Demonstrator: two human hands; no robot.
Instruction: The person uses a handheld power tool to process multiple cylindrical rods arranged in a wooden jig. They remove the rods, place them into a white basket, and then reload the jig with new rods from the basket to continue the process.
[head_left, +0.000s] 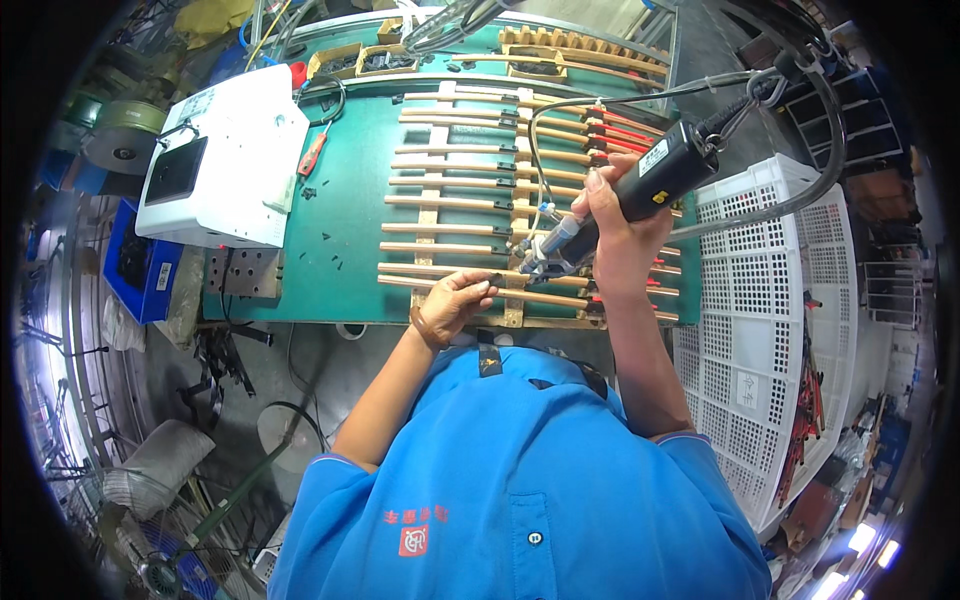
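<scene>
My right hand (618, 225) grips a black power screwdriver (640, 178) that hangs from a cable, its tip angled down to the left onto a small black clip on a wooden stick. My left hand (455, 300) pinches the same near stick (440, 283) just left of the tip, fingers on a black piece. Several long wooden sticks (450, 203) lie in parallel rows across wooden cross rails on the green bench top (340, 220).
A white box-shaped machine (222, 155) sits at the bench's left. A red-handled tool (312, 152) lies beside it. White lattice crates (775, 330) stand on the right. A blue bin (140, 262) sits at the left. Small trays of parts (365, 62) line the far edge.
</scene>
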